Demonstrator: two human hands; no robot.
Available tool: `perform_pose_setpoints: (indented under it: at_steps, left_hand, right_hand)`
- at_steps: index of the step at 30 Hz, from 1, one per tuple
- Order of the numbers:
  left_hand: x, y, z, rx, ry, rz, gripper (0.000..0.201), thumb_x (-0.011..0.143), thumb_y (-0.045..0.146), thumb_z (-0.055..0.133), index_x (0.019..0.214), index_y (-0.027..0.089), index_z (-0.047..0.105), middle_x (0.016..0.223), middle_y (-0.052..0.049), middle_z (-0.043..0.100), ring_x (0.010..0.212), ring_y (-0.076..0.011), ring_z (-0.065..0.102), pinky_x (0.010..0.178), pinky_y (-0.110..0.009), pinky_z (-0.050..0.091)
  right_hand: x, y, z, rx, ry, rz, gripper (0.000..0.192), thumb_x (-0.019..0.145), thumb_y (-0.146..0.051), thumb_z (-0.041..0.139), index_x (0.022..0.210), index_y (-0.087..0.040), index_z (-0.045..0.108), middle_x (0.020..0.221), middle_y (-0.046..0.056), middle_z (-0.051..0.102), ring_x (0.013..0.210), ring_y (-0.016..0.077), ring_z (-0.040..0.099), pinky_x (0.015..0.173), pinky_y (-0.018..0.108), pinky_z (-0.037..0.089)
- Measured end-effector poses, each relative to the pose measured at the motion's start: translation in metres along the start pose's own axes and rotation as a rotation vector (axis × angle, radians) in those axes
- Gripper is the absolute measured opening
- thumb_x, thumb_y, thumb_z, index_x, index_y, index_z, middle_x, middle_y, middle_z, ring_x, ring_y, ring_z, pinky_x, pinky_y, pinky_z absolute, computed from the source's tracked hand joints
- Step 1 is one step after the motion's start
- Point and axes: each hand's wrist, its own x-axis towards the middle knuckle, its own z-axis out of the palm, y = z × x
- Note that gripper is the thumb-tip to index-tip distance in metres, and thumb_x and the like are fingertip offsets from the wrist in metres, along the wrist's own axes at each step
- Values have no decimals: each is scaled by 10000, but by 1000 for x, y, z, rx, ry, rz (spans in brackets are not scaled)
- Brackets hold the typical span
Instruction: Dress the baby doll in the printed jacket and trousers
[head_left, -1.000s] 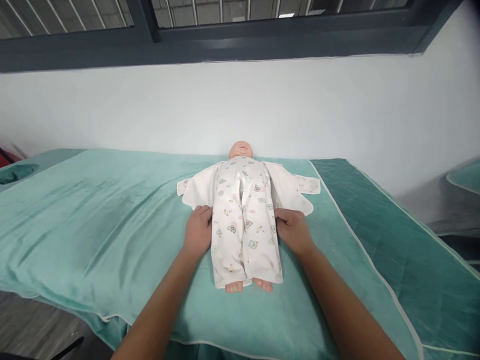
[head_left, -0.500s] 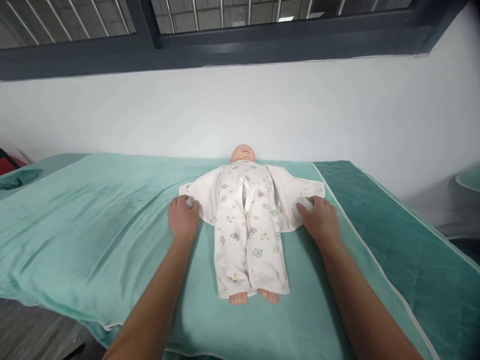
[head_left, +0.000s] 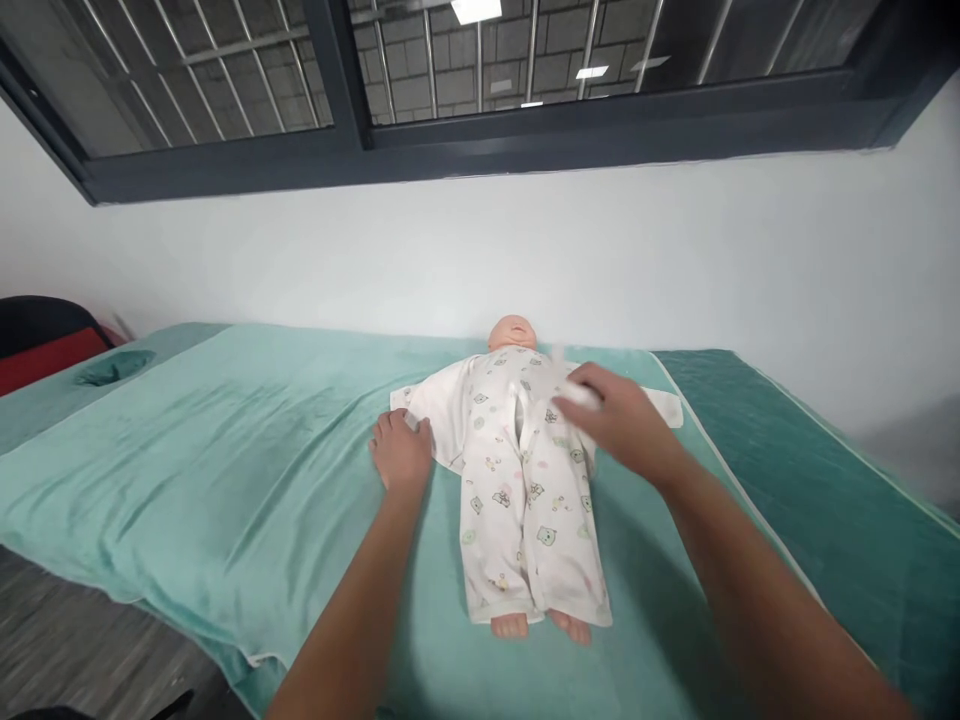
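A baby doll (head_left: 513, 332) lies on its back, its head toward the wall and its bare feet toward me. It wears white baby trousers (head_left: 495, 540) printed with small animals, and a white baby jacket (head_left: 442, 400) with wide sleeves spread out at both sides. My left hand (head_left: 403, 450) rests at the left sleeve, thumb and fingers closed on a bit of its white cloth. Over the right side of the chest, my right hand (head_left: 619, 415) pinches a raised piece of the jacket, slightly blurred. The right sleeve end (head_left: 664, 407) shows beyond my wrist.
A light green cover (head_left: 247, 460) with soft wrinkles lies on the bed, beside a darker green section (head_left: 795, 480) on the right. A white wall (head_left: 300, 260) and a dark window frame (head_left: 600, 140) stand behind. Something red and black (head_left: 52, 350) is at the far left.
My right hand has moved from the right sleeve inward and up over the doll's chest, lifting jacket cloth. My left hand stays at the left sleeve. The view has tilted up.
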Motion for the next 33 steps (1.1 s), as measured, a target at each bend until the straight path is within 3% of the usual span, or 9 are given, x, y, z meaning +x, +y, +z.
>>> perform_pose_setpoints:
  at_steps: [2,4,6,9,13,19,26,30,33]
  left_hand:
    - [0,0,-1,-5,0,19,370,903,382,485,1185,155,563,1204,-145,594,1147,-336,524,949,-465,403]
    - [-1,-1,-2,-11,4,37,340,933,338,433,1184,151,563,1198,-155,596,1143,-333,526,936,-463,403]
    - [-2,-1,-3,-13,10,42,320,954,278,380,1180,154,568,1186,-164,601,1135,-320,531,925,-453,402]
    - [-2,0,-3,-14,11,31,316,958,237,358,1172,158,578,1169,-173,606,1120,-308,539,911,-441,404]
    - [3,3,-2,-3,6,17,310,943,325,420,1145,161,588,1131,-160,623,1090,-318,550,899,-449,409]
    - [12,5,-2,-19,-39,20,238,913,360,446,958,185,601,1027,-125,652,1030,-320,569,870,-448,410]
    - [12,16,-20,-682,-77,-209,227,837,442,556,850,230,473,804,14,559,694,-163,512,652,-282,427]
    - [15,49,-48,-1162,-247,-280,308,808,482,593,848,244,400,729,47,497,592,-124,486,537,-237,411]
    - [10,80,-68,-1188,-289,-174,296,831,476,573,838,242,393,724,33,531,599,-131,529,533,-246,442]
  right_hand:
    - [-3,-21,-4,26,-270,-126,192,811,-403,590,731,-228,595,714,-11,631,641,151,528,577,258,397]
    - [-3,-25,-6,77,-386,-119,255,839,-437,565,696,-229,607,671,-16,615,597,140,510,538,251,379]
    - [2,-19,-7,131,-315,-47,314,861,-479,536,703,-222,622,672,-9,620,597,139,521,533,249,379]
    - [22,-2,0,172,-51,70,338,859,-495,533,718,-203,631,724,13,654,654,152,561,571,254,399]
    - [58,15,25,192,202,198,289,846,-438,535,897,-195,683,987,68,712,891,210,623,773,319,460]
    - [73,18,66,157,45,199,435,886,-460,449,1161,-197,661,1265,121,641,1158,282,575,993,422,412]
    - [68,18,73,185,16,195,507,896,-482,443,1297,-216,604,1453,88,508,1365,282,431,1132,452,325]
    - [70,18,75,202,-28,213,558,905,-490,432,1376,-213,543,1531,75,406,1427,288,346,1168,478,282]
    - [70,17,74,251,-39,225,575,906,-488,441,1413,-224,505,1554,54,367,1440,283,322,1185,485,253]
